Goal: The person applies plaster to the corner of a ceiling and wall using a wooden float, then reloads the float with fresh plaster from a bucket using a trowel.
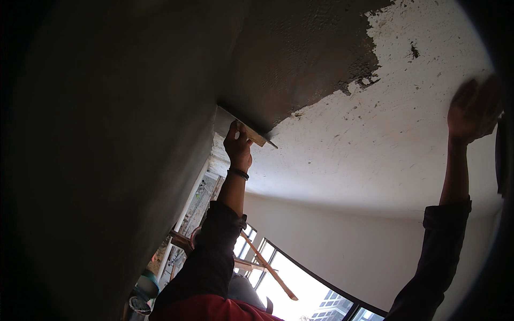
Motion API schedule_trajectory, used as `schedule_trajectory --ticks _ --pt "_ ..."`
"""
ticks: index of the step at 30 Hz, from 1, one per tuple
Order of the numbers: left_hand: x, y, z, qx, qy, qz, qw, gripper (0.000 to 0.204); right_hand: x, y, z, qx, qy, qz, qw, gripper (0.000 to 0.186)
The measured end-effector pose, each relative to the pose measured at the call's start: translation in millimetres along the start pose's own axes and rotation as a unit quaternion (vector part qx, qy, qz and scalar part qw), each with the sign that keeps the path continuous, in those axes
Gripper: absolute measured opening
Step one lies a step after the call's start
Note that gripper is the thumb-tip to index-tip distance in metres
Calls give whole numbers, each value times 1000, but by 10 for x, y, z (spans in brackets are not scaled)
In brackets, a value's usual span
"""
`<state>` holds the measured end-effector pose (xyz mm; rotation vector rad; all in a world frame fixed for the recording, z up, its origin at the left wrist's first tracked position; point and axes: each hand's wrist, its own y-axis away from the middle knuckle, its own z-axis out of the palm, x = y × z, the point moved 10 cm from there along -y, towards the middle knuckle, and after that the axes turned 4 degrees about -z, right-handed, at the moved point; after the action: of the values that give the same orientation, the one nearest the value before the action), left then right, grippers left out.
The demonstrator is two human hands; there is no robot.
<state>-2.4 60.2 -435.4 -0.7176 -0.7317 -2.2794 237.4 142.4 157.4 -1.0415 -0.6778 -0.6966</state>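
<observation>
My left hand (239, 145) reaches up and grips a plastering trowel (247, 128), a flat blade with a pale handle block. The blade lies against the surface overhead, along the lower edge of a coat of dark grey wet plaster (300, 59). Beyond the ragged plaster edge the white surface (364, 144) shows spots and specks. Far to the right, my right hand (474, 112) is raised and blurred, with its fingers bent. Beside it at the picture's rim stands a dark flat edge (501, 155), mostly cut off, so what it belongs to is unclear.
A dark wall (107, 139) rises close on the left. Below are wooden poles (270, 267), a bright window (300, 289) and a teal bucket (148, 283) at the lower left. A pale wall (332, 235) runs behind the right arm.
</observation>
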Motion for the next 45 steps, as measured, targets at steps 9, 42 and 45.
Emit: schedule_trajectory --ticks 9,42,45 --pt "1392 862 1540 -11 -246 274 930 30 -80 -288 -317 20 -23 69 997 49" --pt "254 484 369 39 32 18 999 22 44 -189 -161 -87 -100 197 971 63" --pt "531 325 567 24 44 15 999 27 52 -192 -165 -115 -97 194 969 60"
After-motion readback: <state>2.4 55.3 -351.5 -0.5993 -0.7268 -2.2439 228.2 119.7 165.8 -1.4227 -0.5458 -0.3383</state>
